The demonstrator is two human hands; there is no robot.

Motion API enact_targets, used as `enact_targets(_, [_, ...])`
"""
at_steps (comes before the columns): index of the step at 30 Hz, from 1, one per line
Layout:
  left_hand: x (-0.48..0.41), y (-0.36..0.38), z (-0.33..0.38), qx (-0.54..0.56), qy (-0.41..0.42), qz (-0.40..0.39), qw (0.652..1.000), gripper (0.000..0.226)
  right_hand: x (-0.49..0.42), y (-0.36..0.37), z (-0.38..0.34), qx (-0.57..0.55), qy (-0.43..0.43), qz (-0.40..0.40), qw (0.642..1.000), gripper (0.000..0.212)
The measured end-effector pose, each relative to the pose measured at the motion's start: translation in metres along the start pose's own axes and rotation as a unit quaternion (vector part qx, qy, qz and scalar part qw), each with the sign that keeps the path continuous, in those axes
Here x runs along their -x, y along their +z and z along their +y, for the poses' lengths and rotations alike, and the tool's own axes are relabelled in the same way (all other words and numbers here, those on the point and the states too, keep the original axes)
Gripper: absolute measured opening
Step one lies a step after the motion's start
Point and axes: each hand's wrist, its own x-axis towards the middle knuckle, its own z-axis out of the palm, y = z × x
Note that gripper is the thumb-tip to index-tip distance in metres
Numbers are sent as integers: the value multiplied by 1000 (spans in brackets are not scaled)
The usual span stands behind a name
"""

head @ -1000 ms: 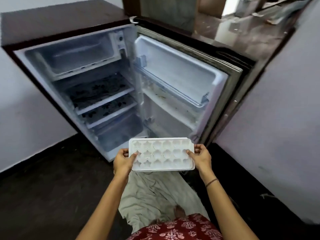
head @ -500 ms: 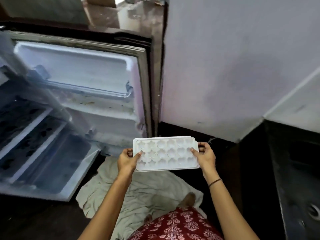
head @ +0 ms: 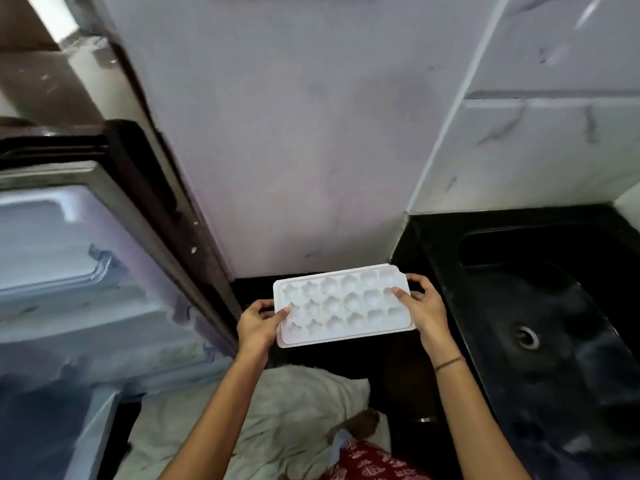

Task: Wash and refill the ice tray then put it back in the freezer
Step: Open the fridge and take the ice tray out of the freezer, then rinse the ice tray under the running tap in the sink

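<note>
A white ice tray with star- and flower-shaped cells is held level in front of me, cells facing up. My left hand grips its left short end, thumb on top of the rim. My right hand grips the right short end, thumb over the corner cells. The fridge's open door fills the left side, its white inner shelf blurred. The freezer compartment is out of view.
A black sink with a round metal drain is set in a dark counter at the right. A pale wall stands straight ahead. A whitish cloth lies on the dark floor below my arms.
The view has swung right, away from the fridge interior, bringing the sink into sight. Both hands kept their grip on the tray, which now sits closer to the sink.
</note>
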Motion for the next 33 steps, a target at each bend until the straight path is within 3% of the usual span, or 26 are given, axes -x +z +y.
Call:
enact_targets(7, [-22,83,49,-19,8,-100,995,29,-35,-65,-19,-64,10,55,996,25])
enact_targets(11, [-35,145,79,-46,27,-166,985,31,-60,-105,-6,-75,29,129,988,8])
enact_targets(18, [-40,258,117,-84,48,-260,961,24,-75,-167,6,-126,66,254,957,13])
enact_targets(27, [-13,371,142,-109,30,-380,918,28,-64,-225,4,-231,59,423,874,5])
enact_targets(33, [8,425,161,-48,-12,-500,864,26,-64,-237,-1,-304,39,528,792,12])
